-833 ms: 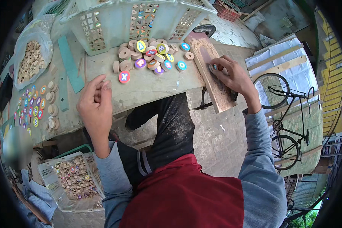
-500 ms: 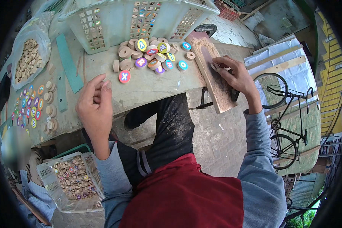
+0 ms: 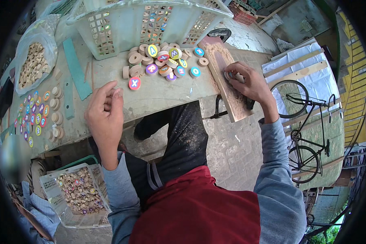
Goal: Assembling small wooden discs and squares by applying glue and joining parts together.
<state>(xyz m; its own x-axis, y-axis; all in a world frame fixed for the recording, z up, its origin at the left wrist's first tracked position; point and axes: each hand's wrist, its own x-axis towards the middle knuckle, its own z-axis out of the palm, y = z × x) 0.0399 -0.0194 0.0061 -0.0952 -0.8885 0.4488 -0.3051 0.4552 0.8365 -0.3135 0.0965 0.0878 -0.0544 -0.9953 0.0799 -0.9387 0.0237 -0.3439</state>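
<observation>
My right hand (image 3: 247, 83) pinches a small round wooden disc (image 3: 230, 75) on edge against the long board (image 3: 218, 57). The board has a dark abrasive-looking strip and is strewn with sawdust. My left hand (image 3: 105, 107) hovers over the table's near edge, fingers loosely bent and thumb apart, with nothing visible in it. Ahead of it lies a red-faced wooden disc (image 3: 134, 83) with a white letter. Just beyond is a pile of plain wooden discs (image 3: 135, 58) and others with coloured letter faces, such as a blue one (image 3: 195, 72).
A pale plastic crate (image 3: 126, 28) stands behind the pile. At left are a bag of wooden pieces (image 3: 33, 61), a green strip (image 3: 76, 69), coloured letter rounds (image 3: 33, 109) and stacked discs (image 3: 57, 118). A basket of discs (image 3: 79, 191) sits below. A bicycle (image 3: 303, 130) is at right.
My right hand has shifted slightly left and up along the board, and the disc in it is turned a little differently. My left hand has moved slightly right.
</observation>
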